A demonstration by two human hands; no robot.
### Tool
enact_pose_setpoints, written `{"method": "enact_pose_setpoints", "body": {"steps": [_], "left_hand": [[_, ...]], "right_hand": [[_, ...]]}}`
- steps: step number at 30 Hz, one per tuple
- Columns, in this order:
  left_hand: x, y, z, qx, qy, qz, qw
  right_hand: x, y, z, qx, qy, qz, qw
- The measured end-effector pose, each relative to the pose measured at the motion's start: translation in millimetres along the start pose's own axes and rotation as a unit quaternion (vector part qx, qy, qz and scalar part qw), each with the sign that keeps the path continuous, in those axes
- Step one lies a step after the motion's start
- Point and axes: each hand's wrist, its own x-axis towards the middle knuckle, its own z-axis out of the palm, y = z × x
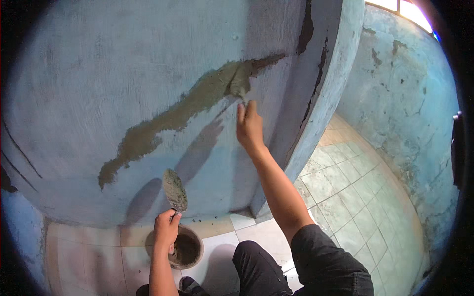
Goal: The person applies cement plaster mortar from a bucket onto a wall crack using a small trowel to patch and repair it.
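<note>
My right hand (249, 123) grips a small scraper (240, 85) at the wet grey mortar streak (177, 113), which runs diagonally across the pale blue wall (123, 59), near its upper right end. My left hand (166, 229) holds a mortar-coated trowel (175, 190) by its handle, blade upward, lower down in front of the wall. Below and partly behind that hand a round bucket (193, 251) with dark grey contents stands on the tiled floor.
A wall edge (340, 54) with long cracks stands just right of my right hand. Beyond it are tiled floor (350, 202), a peeling blue wall (405, 108) and a bright window (412, 12). My bent knee (252, 261) is at the bottom. Dark cracks mark the left side.
</note>
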Motion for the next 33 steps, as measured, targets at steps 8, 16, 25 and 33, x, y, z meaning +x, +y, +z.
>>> {"method": "enact_pose_setpoints", "body": {"steps": [8, 16, 25, 33], "left_hand": [[-1.4, 3.5, 0.2, 0.011, 0.011, 0.019, 1.0], [-4.1, 15.0, -3.5, 0.008, 0.007, -0.006, 1.0], [-8.1, 23.1, -15.0, -0.028, -0.024, -0.057, 0.998], [-41.7, 76.7, -92.6, -0.052, -0.068, -0.173, 0.981]], "right_hand": [[-7.1, -1.6, -3.9, -0.001, -0.015, -0.014, 1.0], [-32.5, -14.5, 16.0, 0.005, -0.073, -0.044, 0.996], [-26.8, -37.1, 73.9, 0.26, 0.077, 0.118, 0.955], [-47.4, -155.3, 146.8, 0.243, 0.094, 0.196, 0.945]]}}
